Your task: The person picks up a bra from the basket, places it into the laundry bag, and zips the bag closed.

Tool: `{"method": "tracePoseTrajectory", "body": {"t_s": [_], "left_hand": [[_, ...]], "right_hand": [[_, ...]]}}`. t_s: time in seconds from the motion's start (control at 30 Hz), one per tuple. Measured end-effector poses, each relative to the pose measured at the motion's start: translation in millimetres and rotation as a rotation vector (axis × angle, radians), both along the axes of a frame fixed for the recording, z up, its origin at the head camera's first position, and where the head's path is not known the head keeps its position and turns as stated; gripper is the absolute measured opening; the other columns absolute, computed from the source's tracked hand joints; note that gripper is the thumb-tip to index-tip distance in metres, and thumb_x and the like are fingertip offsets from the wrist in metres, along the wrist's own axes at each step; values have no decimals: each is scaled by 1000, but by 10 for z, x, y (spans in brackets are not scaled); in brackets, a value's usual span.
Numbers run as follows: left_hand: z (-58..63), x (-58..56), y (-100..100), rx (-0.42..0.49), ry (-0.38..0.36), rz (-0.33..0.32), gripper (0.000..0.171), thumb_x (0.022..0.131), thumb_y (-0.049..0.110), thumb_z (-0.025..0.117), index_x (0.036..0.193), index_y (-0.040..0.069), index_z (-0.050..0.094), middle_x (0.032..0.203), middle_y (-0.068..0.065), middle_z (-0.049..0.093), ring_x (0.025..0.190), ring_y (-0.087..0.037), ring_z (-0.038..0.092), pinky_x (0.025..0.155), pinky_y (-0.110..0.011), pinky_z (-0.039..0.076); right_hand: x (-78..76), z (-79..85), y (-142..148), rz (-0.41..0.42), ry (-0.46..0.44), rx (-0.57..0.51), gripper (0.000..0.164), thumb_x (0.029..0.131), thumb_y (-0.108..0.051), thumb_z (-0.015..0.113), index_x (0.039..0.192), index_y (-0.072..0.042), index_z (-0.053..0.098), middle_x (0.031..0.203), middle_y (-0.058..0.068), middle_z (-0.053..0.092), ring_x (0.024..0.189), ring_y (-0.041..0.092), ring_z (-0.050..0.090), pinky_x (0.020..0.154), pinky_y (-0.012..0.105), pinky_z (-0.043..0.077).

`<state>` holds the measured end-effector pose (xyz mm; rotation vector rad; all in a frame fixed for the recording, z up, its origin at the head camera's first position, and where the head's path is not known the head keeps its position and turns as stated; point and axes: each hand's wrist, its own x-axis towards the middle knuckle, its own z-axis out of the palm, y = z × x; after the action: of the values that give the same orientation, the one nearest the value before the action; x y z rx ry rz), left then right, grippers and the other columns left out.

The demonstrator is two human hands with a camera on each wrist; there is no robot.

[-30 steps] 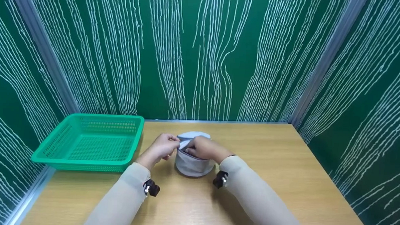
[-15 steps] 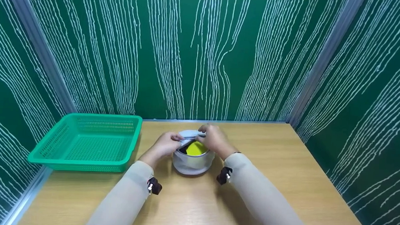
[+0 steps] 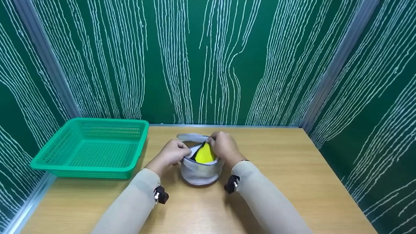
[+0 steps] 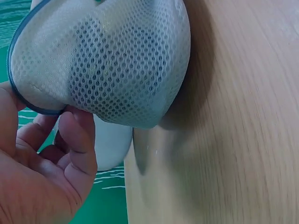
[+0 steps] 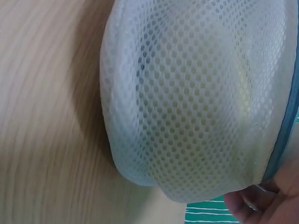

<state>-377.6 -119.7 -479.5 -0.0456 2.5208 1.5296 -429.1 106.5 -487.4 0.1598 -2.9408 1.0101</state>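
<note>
A round white mesh laundry bag (image 3: 200, 174) with a blue-grey edge stands on the table, its top open. Its flap (image 3: 192, 137) is tipped back behind the opening. Inside lies something bright yellow (image 3: 204, 154) with a black part beside it; its kind does not show. My left hand (image 3: 172, 152) pinches the bag's rim at the left; in the left wrist view, thumb and fingers meet at the edging. At the back right of the rim, my right hand (image 3: 224, 146) grips the edge with curled fingers. Through the mesh (image 5: 196, 102) in the right wrist view, a yellowish tint shows.
A green plastic basket (image 3: 88, 169) stands at the left rear of the wooden table (image 3: 288, 189). Green panels (image 3: 230, 79) with wavy white lines rise behind and at both sides, joined by grey posts (image 3: 328, 76).
My right hand has come out of the bag to its back right rim, uncovering the yellow thing. The flap has shifted left and tipped back, while my left hand stays at the left rim.
</note>
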Motion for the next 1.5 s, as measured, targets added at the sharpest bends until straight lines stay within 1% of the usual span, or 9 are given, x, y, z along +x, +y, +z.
{"method": "tracePoseTrajectory", "body": {"t_s": [0.17, 0.37, 0.5, 0.7, 0.87, 1.03, 1.3, 1.4, 1.5], "left_hand": [[-20, -8, -9, 2, -47, 9, 14, 101, 19, 74, 106, 8, 81, 109, -9, 71, 79, -19, 61, 62, -29, 54], [-38, -35, -16, 53, -89, 23, 36, 105, 18, 69, 138, 6, 72, 128, -14, 70, 82, -22, 63, 64, -28, 54], [-45, -39, -21, 50, -102, 18, 28, 109, 18, 66, 130, 5, 78, 116, -12, 71, 77, -20, 62, 63, -27, 53], [-92, -61, -27, 74, -86, 38, 19, 111, 17, 62, 113, 5, 77, 99, -7, 66, 70, -16, 58, 62, -28, 51], [-118, -80, -56, 100, -61, 97, 22, 111, 15, 57, 120, 3, 73, 98, -8, 65, 66, -14, 56, 64, -31, 53], [-141, -75, -110, 211, -32, 133, 26, 108, 4, 52, 124, 1, 72, 99, -11, 64, 63, -16, 55, 57, -31, 53], [-137, -119, -202, 285, -80, 151, 22, 114, 19, 57, 117, 5, 74, 90, -4, 63, 67, -14, 57, 62, -30, 54], [-130, -124, -214, 298, -119, 152, 25, 116, 19, 56, 128, 4, 73, 98, -4, 65, 77, -15, 60, 68, -30, 53], [-118, -120, -210, 296, -143, 147, 41, 119, 31, 55, 146, 3, 68, 112, -8, 68, 91, -19, 64, 77, -32, 54]], "right_hand": [[-43, -24, 73, -81, -84, -283, 28, 119, -20, 59, 133, -3, 76, 124, 14, 77, 107, 27, 69, 97, 40, 65], [-84, -46, 124, -106, -119, -445, 30, 120, -17, 55, 145, -4, 68, 136, 15, 72, 121, 29, 68, 114, 45, 62], [-77, -70, 128, -86, -63, -475, 29, 120, -15, 56, 145, -8, 67, 137, 14, 71, 124, 28, 66, 116, 46, 61], [-39, -110, 145, -63, 13, -510, 21, 117, -13, 59, 134, -14, 70, 129, 12, 72, 118, 28, 66, 109, 45, 61], [-12, -123, 160, -26, 53, -584, 15, 113, -5, 61, 119, -14, 71, 125, 10, 73, 116, 27, 66, 106, 43, 62], [15, -133, 203, 45, 161, -509, 22, 102, 11, 61, 103, -10, 68, 110, 12, 71, 107, 27, 64, 96, 40, 60], [29, -159, 342, 111, 156, -515, 26, 97, 16, 64, 100, -10, 69, 116, 13, 77, 118, 31, 71, 113, 51, 61], [15, -174, 384, 136, 145, -538, 23, 99, 15, 65, 98, -8, 69, 121, 16, 81, 126, 35, 74, 117, 53, 59], [1, -179, 400, 168, 111, -545, 24, 102, 14, 63, 95, -7, 72, 127, 17, 83, 130, 37, 75, 116, 49, 61]]}}
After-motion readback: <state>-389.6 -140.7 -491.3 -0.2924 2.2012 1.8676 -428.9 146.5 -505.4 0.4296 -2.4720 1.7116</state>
